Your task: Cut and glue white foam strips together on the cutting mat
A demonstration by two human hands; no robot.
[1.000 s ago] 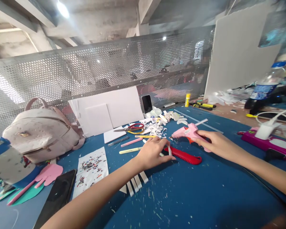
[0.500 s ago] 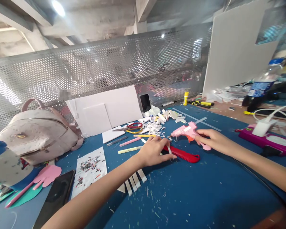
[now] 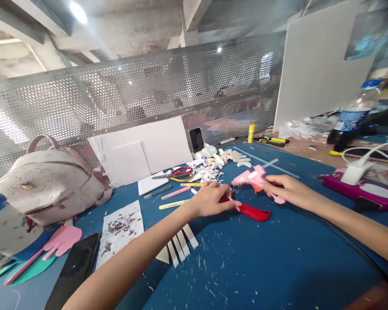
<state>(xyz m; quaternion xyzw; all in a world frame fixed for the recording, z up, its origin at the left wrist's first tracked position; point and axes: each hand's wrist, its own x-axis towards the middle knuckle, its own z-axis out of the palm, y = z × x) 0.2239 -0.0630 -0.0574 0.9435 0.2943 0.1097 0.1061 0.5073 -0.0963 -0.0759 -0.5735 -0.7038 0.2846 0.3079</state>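
Note:
My right hand (image 3: 280,187) is wrapped round the handle of a pink glue gun (image 3: 250,177), its nozzle aimed left. Just left of that nozzle, my left hand (image 3: 211,199) pinches a small white strip (image 3: 230,198) between thumb and fingers; most of the strip is hidden. Beneath the left hand lies a red utility knife (image 3: 254,212), partly covered by the fingers. Several cut white strips (image 3: 183,243) lie on the blue table nearer to me, below the left forearm.
Red-and-yellow scissors (image 3: 177,173), a pink marker (image 3: 176,192) and white scraps (image 3: 210,172) lie beyond the hands. A pale backpack (image 3: 48,185) and a black phone (image 3: 74,271) are on the left. At right sit a purple power strip (image 3: 358,191) and a bottle (image 3: 352,114).
My left hand has shifted slightly right, covering more of the red knife, with its fingers nearer the glue gun's nozzle. The right hand and glue gun have barely moved.

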